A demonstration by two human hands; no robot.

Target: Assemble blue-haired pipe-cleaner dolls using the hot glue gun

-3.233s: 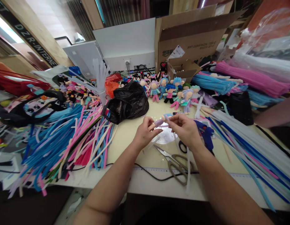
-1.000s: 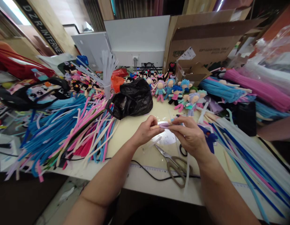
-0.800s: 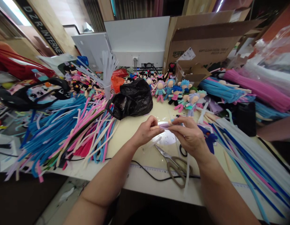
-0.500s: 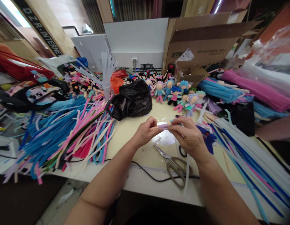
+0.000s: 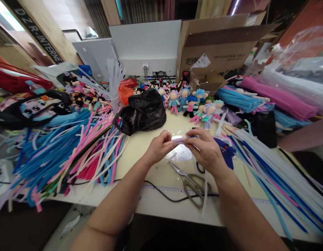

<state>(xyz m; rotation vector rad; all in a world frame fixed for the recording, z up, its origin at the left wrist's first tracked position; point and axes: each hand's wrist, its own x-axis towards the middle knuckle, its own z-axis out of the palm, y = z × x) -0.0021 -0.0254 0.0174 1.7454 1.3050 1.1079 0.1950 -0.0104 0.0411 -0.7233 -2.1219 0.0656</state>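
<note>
A small purple fuzzy piece (image 5: 178, 140) is stretched level between my two hands, above a bright round patch on the table. My left hand (image 5: 161, 146) pinches its left end between thumb and bent fingers. Its right end is in the closed fingers of my right hand (image 5: 204, 148), where a bit of pale and light blue material also shows. Scissors (image 5: 190, 183) with greyish handles lie partly open below my hands. A white strip (image 5: 205, 195) hangs or lies beneath my right hand; its upper end is hidden.
Blue, pink and cream fuzzy stems (image 5: 62, 150) pile up at the left. A black plastic bag (image 5: 147, 111) and several small dolls (image 5: 191, 104) stand behind my hands, before a cardboard box (image 5: 216, 52). More stems (image 5: 271, 170) lie at the right; a black cable (image 5: 163, 193) crosses the front.
The whole view has shifted, so the scene sits slightly further left. My hands keep nearly the same pose on the purple piece.
</note>
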